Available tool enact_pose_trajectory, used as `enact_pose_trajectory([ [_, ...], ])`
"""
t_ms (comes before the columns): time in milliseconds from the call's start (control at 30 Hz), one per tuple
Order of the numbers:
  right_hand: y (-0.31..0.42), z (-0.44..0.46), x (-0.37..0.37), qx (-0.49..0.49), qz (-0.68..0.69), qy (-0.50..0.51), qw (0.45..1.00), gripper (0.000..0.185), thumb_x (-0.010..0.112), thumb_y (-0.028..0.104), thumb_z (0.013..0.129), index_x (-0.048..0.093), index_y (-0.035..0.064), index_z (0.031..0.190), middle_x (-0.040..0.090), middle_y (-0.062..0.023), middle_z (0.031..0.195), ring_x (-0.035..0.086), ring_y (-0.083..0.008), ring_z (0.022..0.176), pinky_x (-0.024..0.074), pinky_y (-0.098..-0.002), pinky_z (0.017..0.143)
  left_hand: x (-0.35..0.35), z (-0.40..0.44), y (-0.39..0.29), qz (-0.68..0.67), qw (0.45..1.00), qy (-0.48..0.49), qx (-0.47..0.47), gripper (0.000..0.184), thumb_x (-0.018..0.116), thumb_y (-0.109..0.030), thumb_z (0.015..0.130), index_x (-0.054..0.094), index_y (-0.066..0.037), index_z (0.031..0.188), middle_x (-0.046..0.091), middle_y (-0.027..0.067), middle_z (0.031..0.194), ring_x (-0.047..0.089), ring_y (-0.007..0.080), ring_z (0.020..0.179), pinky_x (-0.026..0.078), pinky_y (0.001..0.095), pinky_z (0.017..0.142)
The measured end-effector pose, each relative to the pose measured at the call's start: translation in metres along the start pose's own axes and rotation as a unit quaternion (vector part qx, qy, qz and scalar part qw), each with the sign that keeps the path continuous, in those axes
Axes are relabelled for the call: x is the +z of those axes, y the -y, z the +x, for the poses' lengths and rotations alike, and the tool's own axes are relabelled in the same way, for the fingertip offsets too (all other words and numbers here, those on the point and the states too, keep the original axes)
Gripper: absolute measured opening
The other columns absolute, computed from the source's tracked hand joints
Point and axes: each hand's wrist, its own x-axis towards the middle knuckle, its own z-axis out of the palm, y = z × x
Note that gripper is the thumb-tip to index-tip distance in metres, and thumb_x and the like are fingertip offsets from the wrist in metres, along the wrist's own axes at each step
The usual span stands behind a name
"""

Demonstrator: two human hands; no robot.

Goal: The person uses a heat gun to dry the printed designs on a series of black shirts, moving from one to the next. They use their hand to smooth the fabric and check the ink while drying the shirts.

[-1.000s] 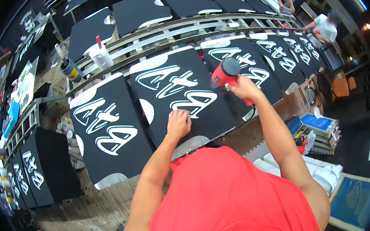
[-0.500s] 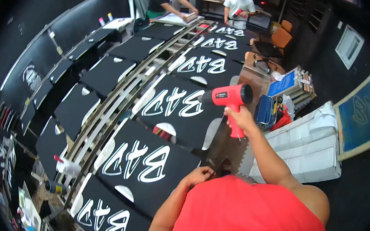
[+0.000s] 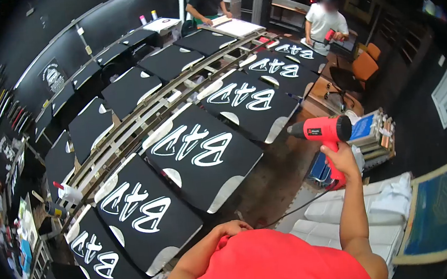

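My right hand [image 3: 342, 159] grips the handle of a red heat gun [image 3: 322, 129], whose dark nozzle points left past the edge of the boards. From its base a dark power cord [image 3: 305, 205] curves down to my left hand [image 3: 233, 228]. That hand is closed in front of my red shirt, with the cord running to its fingertips. Nearest to both hands lies a black T-shirt [image 3: 247, 159] with white lettering, spread flat on a board. Another printed black T-shirt [image 3: 181, 227] is beside it, closer to me. The gun touches neither.
Metal rails [image 3: 141, 120] run between two rows of boards with black shirts. Stacked frames [image 3: 376, 135], white boxes [image 3: 319, 235] and a blue screen [image 3: 441, 221] stand at right. One person [image 3: 205, 4] works at a white screen; another person [image 3: 325, 22] holds a red heat gun.
My view has shifted. The heat gun has moved away from above the printed shirt, out to the right beyond the boards. My left hand stays near my body.
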Motion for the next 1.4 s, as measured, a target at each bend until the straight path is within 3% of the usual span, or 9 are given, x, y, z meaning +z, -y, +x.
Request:
enact_pose_trajectory([
  [200, -0.024, 0.081, -0.063, -0.072, -0.072, 0.071, 0.992, 0.034, 0.076, 0.018, 0.091, 0.068, 0.0011, 0.119, 0.071, -0.004, 0.091, 0.061, -0.0121, 0.064, 0.0524, -0.032, 0.059, -0.02, 0.036, -0.03, 0.039, 0.988, -0.128, 0.075, 0.044, 0.069, -0.034, 0.096, 0.068, -0.01, 0.132, 0.073, 0.01, 0.125, 0.066, 0.0221, 0.118, 0.051, 0.0364, 0.102],
  [400, -0.009, 0.144, -0.04, -0.349, -0.121, 0.009, 0.929, 0.033, 0.076, 0.015, 0.088, 0.069, 0.0, 0.116, 0.07, -0.0098, 0.09, 0.065, -0.0204, 0.077, 0.0536, -0.0371, 0.074, -0.094, -0.027, -0.018, 0.061, 0.935, -0.343, 0.062, 0.038, 0.063, -0.023, 0.088, 0.072, -0.006, 0.121, 0.073, 0.0125, 0.119, 0.068, 0.0258, 0.112, 0.052, 0.0376, 0.101],
  [467, 0.007, 0.16, -0.026, -0.177, -0.127, 0.099, 0.971, 0.031, 0.076, 0.014, 0.087, 0.069, 0.0, 0.114, 0.069, -0.007, 0.085, 0.066, -0.0185, 0.071, 0.0534, -0.0364, 0.068, -0.126, -0.056, -0.002, 0.079, 0.888, -0.452, 0.031, 0.041, 0.065, -0.021, 0.083, 0.072, -0.006, 0.121, 0.072, 0.0145, 0.124, 0.068, 0.031, 0.115, 0.052, 0.0413, 0.103],
  [633, 0.074, 0.186, 0.068, -0.119, -0.098, 0.247, 0.957, 0.028, 0.075, 0.012, 0.089, 0.068, -0.0014, 0.112, 0.067, -0.0025, 0.08, 0.061, -0.0138, 0.066, 0.0498, -0.0334, 0.061, -0.186, -0.128, 0.03, 0.203, 0.742, -0.588, -0.25, 0.066, 0.075, -0.021, 0.074, 0.057, -0.007, 0.136, 0.056, 0.015, 0.142, 0.057, 0.0418, 0.125, 0.048, 0.0562, 0.103],
  [700, 0.08, 0.212, 0.12, -0.332, -0.096, 0.247, 0.905, 0.032, 0.074, 0.014, 0.086, 0.068, -0.0019, 0.113, 0.074, -0.015, 0.094, 0.07, -0.0269, 0.088, 0.0541, -0.0413, 0.085, -0.203, -0.145, 0.037, 0.24, 0.723, -0.548, -0.344, 0.096, 0.082, -0.024, 0.073, 0.036, -0.011, 0.156, 0.037, 0.0146, 0.161, 0.036, 0.0413, 0.147, 0.032, 0.058, 0.118],
  [800, 0.11, 0.232, 0.188, -0.237, -0.17, 0.288, 0.912, 0.039, 0.077, 0.017, 0.084, 0.067, -0.0019, 0.117, 0.075, -0.0195, 0.099, 0.072, -0.0317, 0.092, 0.0539, -0.0412, 0.086, -0.227, -0.159, 0.043, 0.238, 0.719, -0.498, -0.423, 0.113, 0.087, -0.036, 0.074, 0.022, -0.011, 0.164, 0.02, 0.0151, 0.17, 0.019, 0.0428, 0.156, 0.023, 0.058, 0.124],
  [933, 0.168, 0.227, 0.264, -0.155, -0.184, 0.356, 0.903, 0.041, 0.076, 0.016, 0.085, 0.064, -0.0024, 0.12, 0.074, -0.016, 0.102, 0.07, -0.0274, 0.091, 0.0535, -0.0404, 0.086, -0.258, -0.157, 0.077, 0.207, 0.69, -0.586, -0.371, 0.114, 0.087, -0.039, 0.074, 0.022, -0.01, 0.163, 0.022, 0.014, 0.17, 0.02, 0.0431, 0.155, 0.022, 0.0578, 0.124],
  [1267, 0.185, 0.278, 0.401, -0.4, -0.196, 0.361, 0.82, 0.053, 0.076, 0.026, 0.085, 0.062, -0.0037, 0.126, 0.071, -0.0278, 0.114, 0.068, -0.0422, 0.111, 0.0526, -0.0452, 0.097, -0.271, -0.156, 0.073, 0.194, 0.729, -0.495, -0.432, 0.116, 0.092, -0.019, 0.069, 0.025, -0.006, 0.162, 0.026, 0.012, 0.17, 0.021, 0.0428, 0.155, 0.016, 0.0602, 0.124],
  [1400, 0.211, 0.271, 0.425, -0.257, -0.191, 0.448, 0.835, 0.047, 0.076, 0.024, 0.085, 0.063, -0.0032, 0.12, 0.071, -0.0225, 0.099, 0.068, -0.0352, 0.088, 0.0552, -0.0429, 0.08, -0.273, -0.155, 0.071, 0.19, 0.727, -0.494, -0.437, 0.114, 0.092, -0.02, 0.069, 0.026, -0.005, 0.162, 0.025, 0.0129, 0.17, 0.024, 0.0419, 0.155, 0.016, 0.06, 0.124],
])
